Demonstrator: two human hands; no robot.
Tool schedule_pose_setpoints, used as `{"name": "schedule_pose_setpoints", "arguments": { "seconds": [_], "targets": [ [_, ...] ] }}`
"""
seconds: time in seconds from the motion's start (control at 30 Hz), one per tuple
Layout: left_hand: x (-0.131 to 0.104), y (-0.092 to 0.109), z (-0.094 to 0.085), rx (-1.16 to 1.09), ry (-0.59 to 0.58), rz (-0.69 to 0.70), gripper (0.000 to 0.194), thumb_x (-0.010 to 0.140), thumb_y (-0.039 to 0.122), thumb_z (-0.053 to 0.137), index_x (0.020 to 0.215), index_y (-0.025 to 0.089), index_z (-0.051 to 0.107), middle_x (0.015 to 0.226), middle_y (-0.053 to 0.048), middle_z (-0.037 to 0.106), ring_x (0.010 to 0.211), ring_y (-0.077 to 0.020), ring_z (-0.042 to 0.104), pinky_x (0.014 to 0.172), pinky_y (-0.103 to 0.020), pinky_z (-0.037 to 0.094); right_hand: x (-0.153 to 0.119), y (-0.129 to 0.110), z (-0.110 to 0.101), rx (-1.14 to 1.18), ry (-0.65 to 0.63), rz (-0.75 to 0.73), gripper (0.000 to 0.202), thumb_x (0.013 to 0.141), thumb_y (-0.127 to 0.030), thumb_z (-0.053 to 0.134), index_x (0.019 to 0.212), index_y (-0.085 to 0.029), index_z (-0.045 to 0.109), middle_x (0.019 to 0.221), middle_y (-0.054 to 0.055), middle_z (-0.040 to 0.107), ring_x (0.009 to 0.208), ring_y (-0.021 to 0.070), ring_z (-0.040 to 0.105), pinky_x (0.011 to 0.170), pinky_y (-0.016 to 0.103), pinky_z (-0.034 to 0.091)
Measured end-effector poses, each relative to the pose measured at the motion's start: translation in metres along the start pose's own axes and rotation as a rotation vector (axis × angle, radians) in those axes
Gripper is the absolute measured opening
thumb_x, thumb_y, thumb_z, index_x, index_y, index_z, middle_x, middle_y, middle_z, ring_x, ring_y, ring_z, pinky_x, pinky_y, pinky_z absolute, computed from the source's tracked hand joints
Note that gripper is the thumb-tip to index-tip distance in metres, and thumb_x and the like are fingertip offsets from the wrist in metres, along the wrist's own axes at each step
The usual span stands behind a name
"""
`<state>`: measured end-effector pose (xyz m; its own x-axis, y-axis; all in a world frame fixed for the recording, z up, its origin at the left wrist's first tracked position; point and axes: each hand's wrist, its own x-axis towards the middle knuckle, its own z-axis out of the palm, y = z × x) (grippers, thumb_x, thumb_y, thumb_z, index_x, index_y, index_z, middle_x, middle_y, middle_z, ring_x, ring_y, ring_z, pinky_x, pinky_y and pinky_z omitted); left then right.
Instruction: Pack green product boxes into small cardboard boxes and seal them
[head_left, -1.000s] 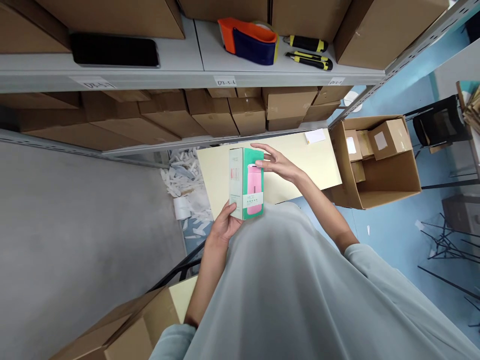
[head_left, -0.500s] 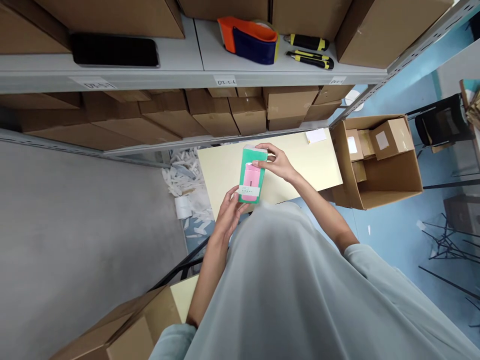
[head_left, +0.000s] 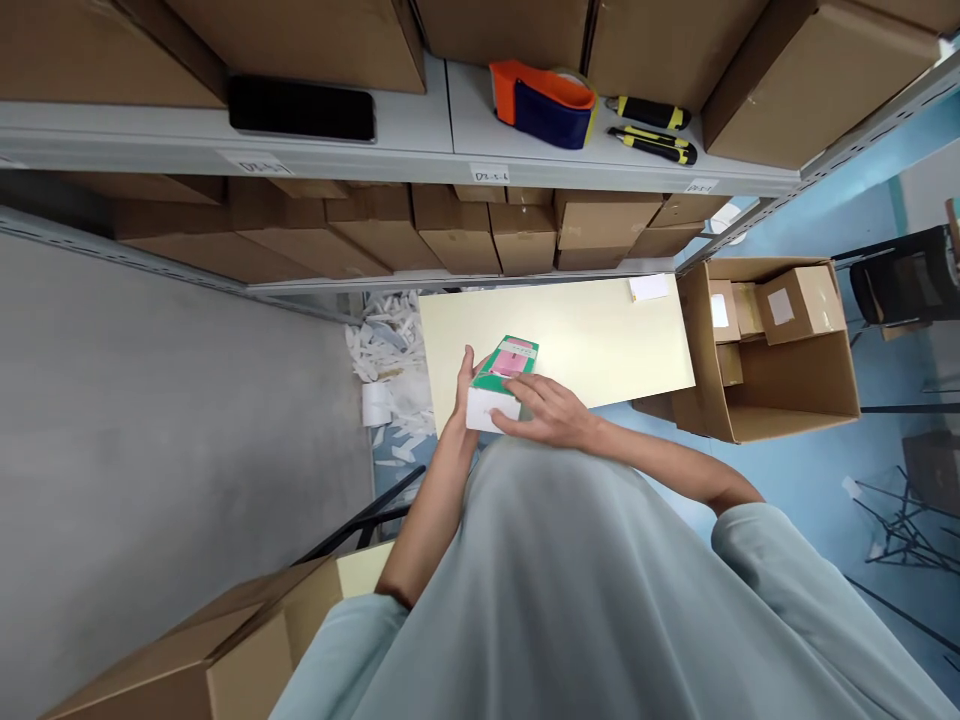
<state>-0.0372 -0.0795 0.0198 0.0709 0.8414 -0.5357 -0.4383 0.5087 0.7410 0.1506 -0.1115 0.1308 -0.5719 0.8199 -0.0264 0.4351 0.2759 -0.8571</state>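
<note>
A small green box (head_left: 491, 382) with a pink picture and a white end is held between both hands, close to my shirt and over the near edge of the cream table (head_left: 592, 340). My left hand (head_left: 463, 388) wraps the box's left side, its thumb pointing up and its other fingers partly hidden behind the box. On the right side, my right hand (head_left: 546, 410) grips the near end, fingertips on the green face and thumb against the white end.
A metal shelf (head_left: 420, 165) with cartons crosses ahead, bearing a phone (head_left: 301, 108), an orange and blue tape dispenser (head_left: 544, 105) and two cutters (head_left: 652, 128). An open carton (head_left: 787, 385) holding smaller boxes stands right; another carton (head_left: 247, 640) is lower left.
The box has turned so that its white end faces me and its picture is upside down. My right hand has moved from its far end to its near end. The view has shifted slightly.
</note>
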Motion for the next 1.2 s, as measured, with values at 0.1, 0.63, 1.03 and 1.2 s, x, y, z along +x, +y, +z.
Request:
{"name": "schedule_pose_setpoints", "arguments": {
  "seconds": [0.1, 0.63, 1.03, 1.2],
  "targets": [
    [-0.019, -0.004, 0.003, -0.109, 0.128, -0.074, 0.060, 0.093, 0.078, 0.072, 0.103, 0.019, 0.078, 0.101, -0.013, 0.085, 0.104, -0.0314, 0.082, 0.095, -0.044, 0.068, 0.021, 0.009, -0.026, 0.017, 0.161, 0.065, 0.035, 0.100, -0.053, 0.082, 0.129, -0.034, 0.077, 0.156, 0.015, 0.068, 0.153, 0.0388, 0.059, 0.119, 0.055, 0.062],
    [-0.029, 0.096, 0.053, 0.749, 0.175, 0.499, 0.021, 0.092, 0.038, 0.087, 0.101, 0.020, 0.091, 0.093, -0.005, 0.076, 0.077, -0.0177, 0.059, 0.082, -0.033, 0.051, 0.049, 0.100, 0.036, 1.315, -0.260, 1.242, 0.043, 0.121, -0.051, 0.036, 0.112, -0.019, 0.063, 0.078, 0.005, 0.071, 0.059, 0.0189, 0.070, 0.049, 0.024, 0.062],
    [-0.054, 0.011, -0.065, 0.399, 0.352, 0.275, 0.018, 0.085, 0.033, 0.089, 0.098, 0.022, 0.086, 0.101, -0.008, 0.082, 0.091, -0.0239, 0.074, 0.084, -0.030, 0.061, 0.100, 0.135, 0.040, 0.949, 0.239, 1.162, 0.013, 0.113, -0.036, 0.052, 0.113, -0.024, 0.056, 0.095, 0.001, 0.064, 0.082, 0.0176, 0.074, 0.076, 0.027, 0.068],
    [-0.034, -0.031, -0.111, 0.506, 0.463, 0.140, 0.010, 0.086, 0.025, 0.082, 0.096, 0.025, 0.081, 0.098, -0.007, 0.085, 0.093, -0.0279, 0.081, 0.091, -0.037, 0.064, 0.177, 0.145, 0.066, 0.639, 0.191, 0.896, 0.017, 0.099, -0.030, 0.057, 0.115, -0.026, 0.059, 0.095, -0.003, 0.064, 0.086, 0.0157, 0.065, 0.076, 0.024, 0.060]
  ]
}}
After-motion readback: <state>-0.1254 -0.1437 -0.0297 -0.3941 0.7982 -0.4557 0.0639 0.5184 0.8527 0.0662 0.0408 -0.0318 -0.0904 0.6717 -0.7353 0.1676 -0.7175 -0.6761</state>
